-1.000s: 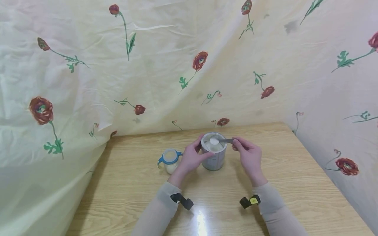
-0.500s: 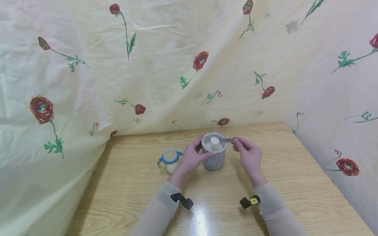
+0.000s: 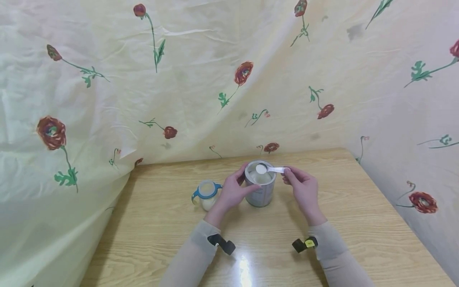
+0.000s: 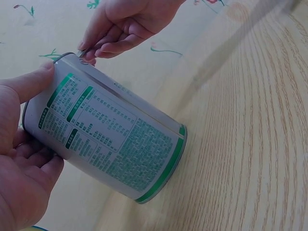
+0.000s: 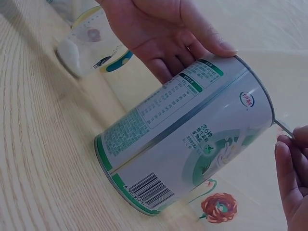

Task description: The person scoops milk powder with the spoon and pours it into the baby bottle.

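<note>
A metal can (image 3: 259,197) of white powder stands open-topped on the table, white with green printed panels in both wrist views. My left hand (image 3: 233,192) grips its left side near the rim, thumb across the front and fingers round the back. At the can's right, my right hand (image 3: 304,187) pinches the handle end of a scoop (image 3: 277,170). The scoop's round bowl, filled with white powder, sits over the can's mouth. In the right wrist view the handle (image 5: 284,126) lies right at the rim.
Just left of my left wrist stands a baby bottle (image 3: 208,203) with a blue collar and side handles, holding something whitish. Behind the wooden table (image 3: 161,239) hangs a flowered cloth (image 3: 193,79), which also runs along both sides.
The scoop has shifted slightly up and right, and its handle has turned from grey to bright in the light. My left hand and the can have stayed put.
</note>
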### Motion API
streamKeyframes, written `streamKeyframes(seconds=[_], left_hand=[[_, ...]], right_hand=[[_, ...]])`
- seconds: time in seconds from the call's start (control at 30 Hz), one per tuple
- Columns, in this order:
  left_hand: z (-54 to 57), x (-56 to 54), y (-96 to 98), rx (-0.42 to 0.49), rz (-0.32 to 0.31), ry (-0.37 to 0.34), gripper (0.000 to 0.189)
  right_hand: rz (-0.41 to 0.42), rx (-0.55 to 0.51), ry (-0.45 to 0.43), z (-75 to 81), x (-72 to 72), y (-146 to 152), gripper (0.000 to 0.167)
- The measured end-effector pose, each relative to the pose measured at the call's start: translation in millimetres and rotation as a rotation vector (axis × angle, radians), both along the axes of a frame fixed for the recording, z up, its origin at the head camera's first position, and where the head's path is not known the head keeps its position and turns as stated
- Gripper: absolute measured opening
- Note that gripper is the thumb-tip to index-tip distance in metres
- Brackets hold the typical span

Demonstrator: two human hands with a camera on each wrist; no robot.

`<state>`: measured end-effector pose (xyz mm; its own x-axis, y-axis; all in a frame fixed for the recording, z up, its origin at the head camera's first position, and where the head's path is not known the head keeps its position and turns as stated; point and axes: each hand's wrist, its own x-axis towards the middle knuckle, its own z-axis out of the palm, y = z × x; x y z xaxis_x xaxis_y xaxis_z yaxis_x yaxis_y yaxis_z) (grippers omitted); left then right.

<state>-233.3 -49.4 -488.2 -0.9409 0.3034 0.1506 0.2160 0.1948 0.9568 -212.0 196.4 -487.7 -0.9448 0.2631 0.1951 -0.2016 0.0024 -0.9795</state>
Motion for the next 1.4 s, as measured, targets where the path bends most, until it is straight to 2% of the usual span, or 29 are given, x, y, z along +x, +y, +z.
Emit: streamKeyframes(seconds=[0.3,0.7,1.07,1.4], left_hand=[[1.7,-0.3,-0.3,0.000,-0.004,0.011,0.095],[1.7,-0.6,-1.3,-0.006,-0.007,0.017,0.093],[1.8,0.0,-2.1,-0.007,-0.012,0.031,0.097],[1.9,2.7,-4.1,0.048,-0.032,0.026,0.095]], right_hand=[[-0.005,-0.040,-0.031,3.6,0.2,-1.6,0.039],[0.029,-0.092,-0.072,7.1,1.5,-1.7,0.043],[0.052,-0.193,-0.122,10.2,3.9,-3.6,0.045],[0.085,-0.307,-0.178,11.1,4.9,-3.4,0.049]])
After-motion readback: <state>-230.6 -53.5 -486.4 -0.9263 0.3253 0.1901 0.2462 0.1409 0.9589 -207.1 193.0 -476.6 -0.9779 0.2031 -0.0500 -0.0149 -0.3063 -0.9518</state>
